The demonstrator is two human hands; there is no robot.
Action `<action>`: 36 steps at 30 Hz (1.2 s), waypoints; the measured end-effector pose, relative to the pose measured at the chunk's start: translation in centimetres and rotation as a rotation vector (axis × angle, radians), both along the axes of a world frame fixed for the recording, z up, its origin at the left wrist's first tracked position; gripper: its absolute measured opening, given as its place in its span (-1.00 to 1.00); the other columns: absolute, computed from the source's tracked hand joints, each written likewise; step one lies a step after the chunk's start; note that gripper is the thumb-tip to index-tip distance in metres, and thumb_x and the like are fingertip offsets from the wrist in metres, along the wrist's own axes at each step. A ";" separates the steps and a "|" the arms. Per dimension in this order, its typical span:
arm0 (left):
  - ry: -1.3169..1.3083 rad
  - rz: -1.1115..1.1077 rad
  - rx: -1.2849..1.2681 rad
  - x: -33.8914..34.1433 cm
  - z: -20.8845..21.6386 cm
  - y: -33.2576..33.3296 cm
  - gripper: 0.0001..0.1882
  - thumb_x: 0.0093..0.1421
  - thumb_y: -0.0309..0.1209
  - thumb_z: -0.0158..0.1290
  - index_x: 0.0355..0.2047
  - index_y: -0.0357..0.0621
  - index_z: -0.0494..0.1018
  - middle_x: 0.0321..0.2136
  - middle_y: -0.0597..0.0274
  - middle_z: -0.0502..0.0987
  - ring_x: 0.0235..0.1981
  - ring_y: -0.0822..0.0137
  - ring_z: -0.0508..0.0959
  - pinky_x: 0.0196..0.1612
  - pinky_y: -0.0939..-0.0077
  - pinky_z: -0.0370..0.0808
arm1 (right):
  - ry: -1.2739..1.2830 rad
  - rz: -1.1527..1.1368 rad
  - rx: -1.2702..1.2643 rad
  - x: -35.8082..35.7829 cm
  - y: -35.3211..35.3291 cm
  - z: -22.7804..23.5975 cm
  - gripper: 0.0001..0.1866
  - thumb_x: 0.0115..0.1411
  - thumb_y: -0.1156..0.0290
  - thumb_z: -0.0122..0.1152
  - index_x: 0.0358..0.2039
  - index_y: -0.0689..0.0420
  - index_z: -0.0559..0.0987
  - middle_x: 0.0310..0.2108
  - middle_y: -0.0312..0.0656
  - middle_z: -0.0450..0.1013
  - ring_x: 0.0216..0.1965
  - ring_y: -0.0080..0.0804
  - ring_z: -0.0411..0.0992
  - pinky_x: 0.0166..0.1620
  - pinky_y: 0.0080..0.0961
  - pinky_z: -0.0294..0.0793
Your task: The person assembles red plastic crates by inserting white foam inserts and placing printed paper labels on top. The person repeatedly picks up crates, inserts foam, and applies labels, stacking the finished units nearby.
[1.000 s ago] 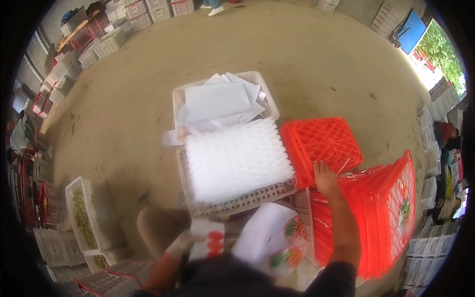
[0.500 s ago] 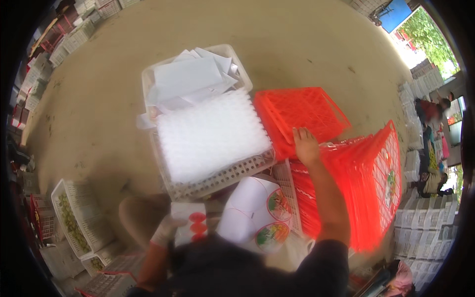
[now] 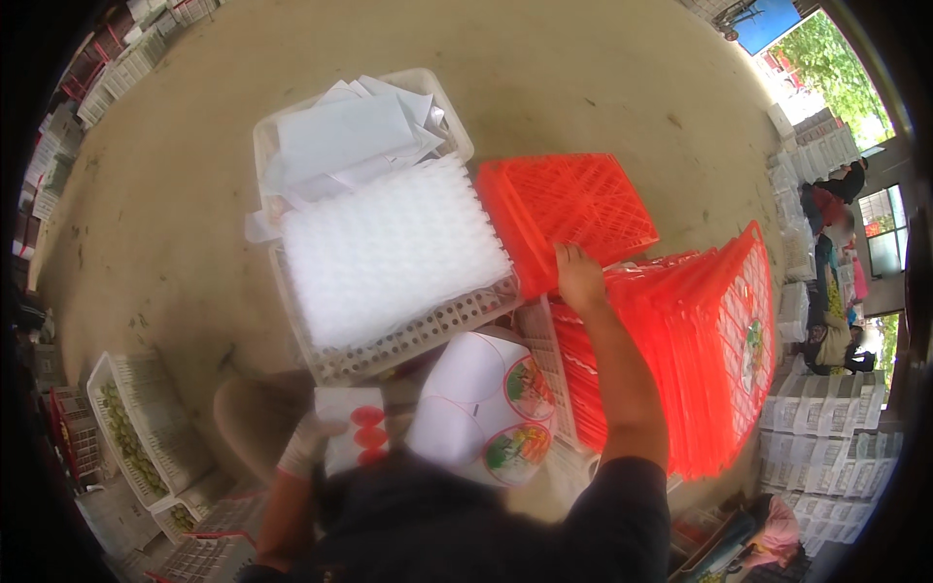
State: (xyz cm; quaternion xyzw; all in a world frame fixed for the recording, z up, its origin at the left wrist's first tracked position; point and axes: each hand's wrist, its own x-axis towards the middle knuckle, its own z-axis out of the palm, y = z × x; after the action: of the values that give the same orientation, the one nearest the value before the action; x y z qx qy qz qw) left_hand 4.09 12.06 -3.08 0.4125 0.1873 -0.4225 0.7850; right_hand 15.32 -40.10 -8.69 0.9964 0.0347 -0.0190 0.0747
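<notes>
My left hand (image 3: 309, 437), in a whitish glove, is closed on the edge of a white sticker sheet (image 3: 340, 452) with red round stickers. My right hand (image 3: 580, 277) is bare, its fingers bent over the near rim of a red lattice plastic basket (image 3: 593, 204); the thumb is hidden. Just right of that forearm leans a thick row of nested red baskets (image 3: 680, 360). A pile of white foam netting pads (image 3: 398, 253) sits left of my right hand. Between my forearms lie white printed card sheets (image 3: 466, 389) with red and green oval pictures.
Beyond the foam, a pale crate (image 3: 442, 83) holds loose white paper sheets (image 3: 345, 131). A white crate of green fruit (image 3: 131, 437) stands at lower left. White crates (image 3: 821, 447) are stacked at right, with people (image 3: 831, 209) farther off.
The red basket under my right hand has settled flatter, and my fingers are more bent at its rim. The whole view has shifted slightly; my left hand still holds the sticker sheet.
</notes>
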 end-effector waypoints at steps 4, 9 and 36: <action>0.028 0.008 0.044 0.4 1.4 -0.5 -0.33 -0.04 -0.46 0.17 0.15 -0.38 0.38 -0.03 0.03 0.59 -0.07 0.14 0.63 0.08 0.16 0.59 | -0.277 0.157 -0.058 1.0 -2.6 1.5 -0.55 0.18 0.48 0.05 0.12 0.20 0.47 -0.06 -0.07 0.50 0.08 -0.12 0.45 0.14 -0.21 0.45; 0.000 -0.011 0.045 0.2 0.1 0.2 -0.34 -0.03 -0.50 0.15 0.16 -0.38 0.38 -0.02 0.04 0.59 -0.06 0.14 0.63 0.08 0.20 0.57 | -0.381 0.113 -0.019 3.4 -0.3 7.0 -0.44 0.13 0.45 0.27 0.16 0.27 0.42 0.01 0.05 0.44 0.14 -0.04 0.36 0.27 -0.10 0.30; -0.209 -0.076 0.198 -1.9 -5.0 4.5 -0.54 0.07 -0.54 0.19 0.03 -0.29 0.52 -0.17 0.25 0.64 -0.18 0.45 0.58 -0.02 0.45 0.53 | -0.131 0.535 0.343 -1.7 38.5 1.4 -0.59 0.10 0.39 0.14 -0.04 0.28 0.59 -0.32 -0.17 0.46 -0.13 -0.23 0.33 0.02 -0.22 0.39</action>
State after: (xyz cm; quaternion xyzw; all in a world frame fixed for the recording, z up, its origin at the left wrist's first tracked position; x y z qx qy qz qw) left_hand 2.19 16.58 -8.12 0.5364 0.1294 -0.3860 0.7392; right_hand 13.57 -1.62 -7.33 0.9491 0.2933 0.0718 -0.0898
